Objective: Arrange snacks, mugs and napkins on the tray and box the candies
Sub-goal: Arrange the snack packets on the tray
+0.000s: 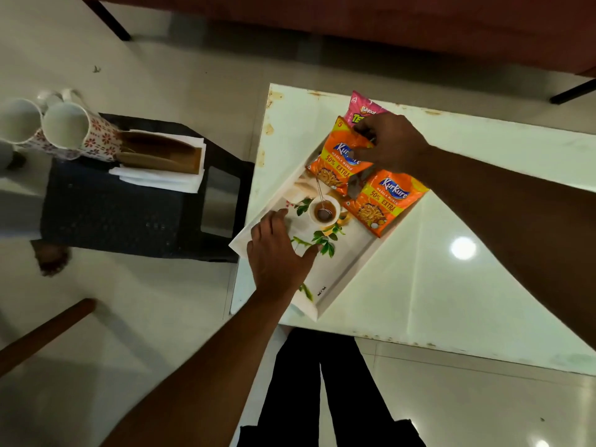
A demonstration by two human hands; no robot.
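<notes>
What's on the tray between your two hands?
In the head view, a printed teacup picture on the tray lies between the left hand and the right hand, beside two orange Kurkure packets.

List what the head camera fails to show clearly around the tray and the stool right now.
- Pink snack packet: its lower part is covered by the right hand and an orange Kurkure packet.
- Right hand's grip: fingertips hidden behind the packets.
- Left mug: cut off by the frame's left edge.
- Brown box on the napkins: contents too dark to tell.
- Tray print: partly under the left hand.
</notes>
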